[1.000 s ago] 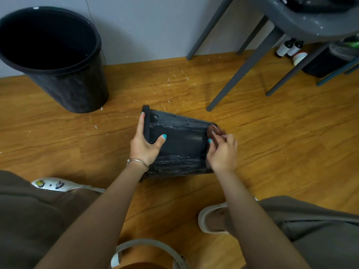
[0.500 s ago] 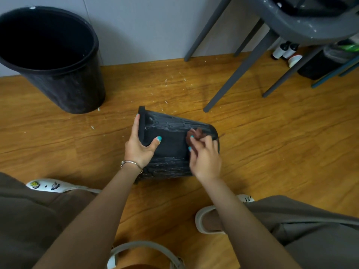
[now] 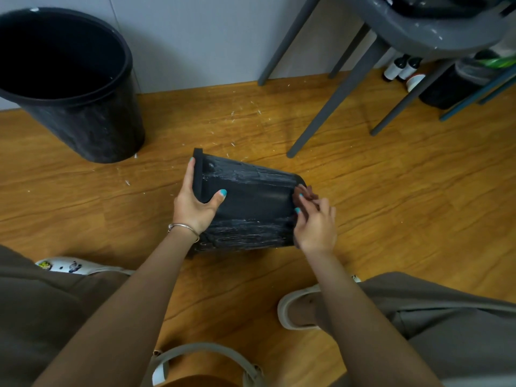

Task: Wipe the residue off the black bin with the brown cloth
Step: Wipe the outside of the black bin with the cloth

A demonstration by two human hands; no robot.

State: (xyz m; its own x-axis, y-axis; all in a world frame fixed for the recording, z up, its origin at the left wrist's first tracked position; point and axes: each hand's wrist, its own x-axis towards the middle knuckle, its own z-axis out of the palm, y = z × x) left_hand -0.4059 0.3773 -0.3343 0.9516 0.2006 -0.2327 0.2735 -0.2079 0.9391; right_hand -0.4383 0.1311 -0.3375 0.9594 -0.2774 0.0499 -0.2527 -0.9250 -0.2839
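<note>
Bin point(image 3: 251, 202) lay sideways; left hand point(image 3: 195, 205) gripped rim, right hand point(image 3: 315, 222) pinched cloth point(image 3: 304, 191) at base end. Middle band looked clean; whitish streaks remained above, below.

Dim, soft indoor light; wide-angle bending at edges

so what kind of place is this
Probably an ordinary indoor room, a home or small workspace. The person crouches on a wood-look floor by a plain wall, beside a grey plastic chair and a second upright black bin.
</note>
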